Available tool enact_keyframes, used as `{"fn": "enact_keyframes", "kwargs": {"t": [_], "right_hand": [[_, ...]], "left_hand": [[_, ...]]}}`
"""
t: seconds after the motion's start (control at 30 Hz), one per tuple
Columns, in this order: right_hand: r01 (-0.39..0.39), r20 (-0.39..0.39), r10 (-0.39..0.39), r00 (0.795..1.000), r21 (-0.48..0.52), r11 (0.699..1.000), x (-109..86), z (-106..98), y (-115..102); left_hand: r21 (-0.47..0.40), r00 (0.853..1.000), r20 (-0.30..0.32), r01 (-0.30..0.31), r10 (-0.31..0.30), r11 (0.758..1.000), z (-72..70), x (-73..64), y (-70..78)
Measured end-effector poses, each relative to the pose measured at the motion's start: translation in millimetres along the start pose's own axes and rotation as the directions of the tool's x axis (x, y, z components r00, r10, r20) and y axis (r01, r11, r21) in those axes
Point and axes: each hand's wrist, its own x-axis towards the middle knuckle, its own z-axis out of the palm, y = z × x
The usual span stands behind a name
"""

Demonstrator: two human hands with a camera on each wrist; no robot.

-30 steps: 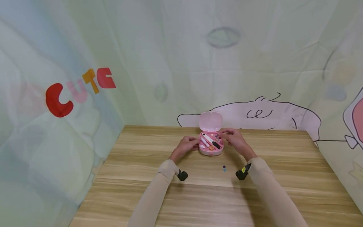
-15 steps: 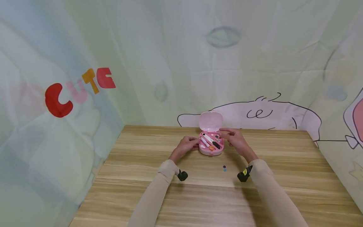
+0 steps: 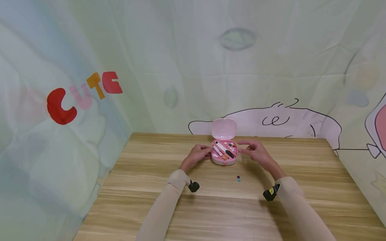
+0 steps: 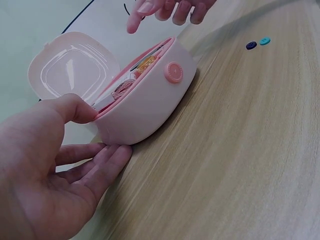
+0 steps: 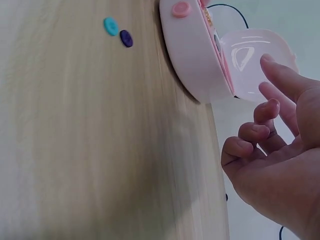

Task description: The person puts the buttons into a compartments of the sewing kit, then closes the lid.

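A pink sewing box (image 3: 224, 162) stands on the wooden table with its lid (image 3: 224, 128) tilted up at the back. In its tray lie a slim white tool with a black end (image 3: 230, 154), an orange piece (image 3: 224, 157) and several small buttons (image 3: 231, 146). My left hand (image 4: 55, 155) holds the box's left side, thumb on the rim and fingers low against the wall. Just off the right side is my right hand (image 3: 257, 154), index finger and thumb spread with nothing between them; its other fingers are loosely bent in the right wrist view (image 5: 280, 150).
On the table in front of the box lie a dark purple button (image 4: 251, 45) and a turquoise button (image 4: 265, 41), side by side. A printed cloth backdrop (image 3: 163, 83) rises behind the table's far edge.
My right hand has drawn back rightward from above the tray's buttons, its finger and thumb parting. The left hand and the box have stayed in place.
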Motion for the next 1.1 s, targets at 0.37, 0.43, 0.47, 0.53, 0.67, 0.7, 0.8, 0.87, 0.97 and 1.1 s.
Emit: {"fn": "enact_keyframes", "kwargs": {"t": [0.37,0.43,0.47,0.53,0.67,0.7,0.8,0.87,0.97,1.1], "right_hand": [[0.082,0.104,-0.075,0.992,-0.068,0.994,-25.9,2.5,8.9],[0.1,0.138,-0.088,0.987,-0.087,0.991,-30.3,3.9,10.4],[0.112,0.155,-0.097,0.983,-0.096,0.989,-32.2,4.6,11.3],[0.137,0.188,-0.114,0.976,-0.114,0.984,-35.6,5.9,12.9],[0.193,0.241,-0.155,0.958,-0.144,0.97,-40.7,8.2,16.8],[0.207,0.253,-0.163,0.954,-0.159,0.965,-41.7,8.8,18.1],[0.26,0.283,-0.198,0.939,-0.205,0.943,-43.2,11.3,21.7],[0.289,0.298,-0.217,0.93,-0.222,0.931,-43.9,12.9,23.1],[0.332,0.325,-0.252,0.912,-0.219,0.918,-44.7,15.3,24.1],[0.379,0.345,-0.288,0.893,-0.233,0.896,-45.0,18.1,26.4]], "left_hand": [[-0.009,1.0,-0.003,0.016,-0.016,1.0,0.5,-0.2,0.4],[-0.006,1.0,-0.003,0.017,-0.017,1.0,0.7,0.3,0.0],[-0.005,1.0,-0.003,0.017,-0.017,1.0,0.8,0.5,-0.2],[-0.005,1.0,-0.005,0.016,-0.016,1.0,1.0,0.7,-0.5],[-0.006,1.0,-0.004,0.01,-0.01,1.0,1.5,0.3,-0.9],[-0.006,1.0,-0.005,0.01,-0.01,1.0,1.7,0.1,-0.8],[-0.004,1.0,-0.004,0.011,-0.011,1.0,1.4,-0.3,-0.6],[-0.003,1.0,-0.004,0.013,-0.013,1.0,1.0,-0.4,-0.5],[-0.004,1.0,-0.003,0.012,-0.012,1.0,0.7,-0.4,-0.3],[-0.008,1.0,-0.008,0.011,-0.011,1.0,1.2,-0.2,-0.6]]}}
